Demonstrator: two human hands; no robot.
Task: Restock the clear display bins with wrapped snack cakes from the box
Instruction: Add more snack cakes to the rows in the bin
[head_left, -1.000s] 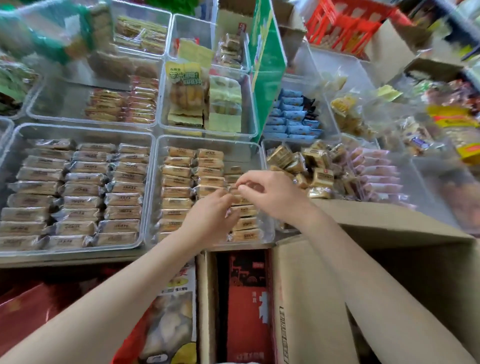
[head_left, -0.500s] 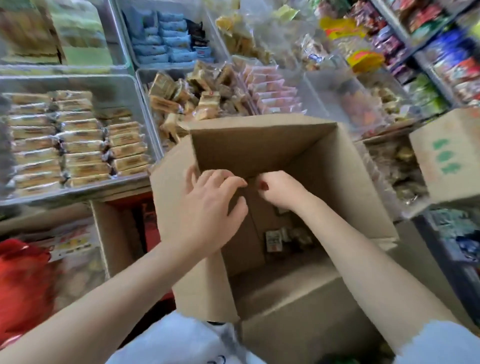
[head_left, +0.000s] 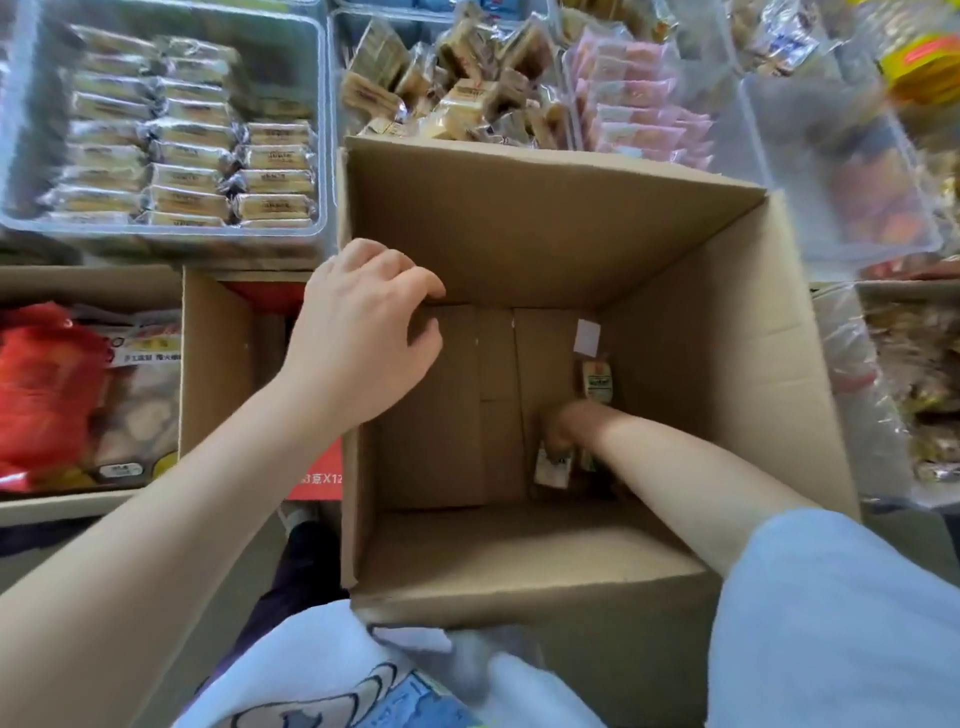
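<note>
Two bare forearms reach forward and down from the bottom of the view. The left arm enters from the lower left corner and angles up toward the centre. The left hand (head_left: 363, 332) is seen from the back, palm down, its fingers (head_left: 400, 270) curled over the top edge of a cardboard wall and its thumb tucked on the inner side. The right arm comes from the lower right, out of a pale short sleeve (head_left: 831, 613), and stretches steeply downward. The right hand (head_left: 563, 426) sits deep and shadowed at the bottom, knuckles up; whether its fingers grip anything cannot be told.
</note>
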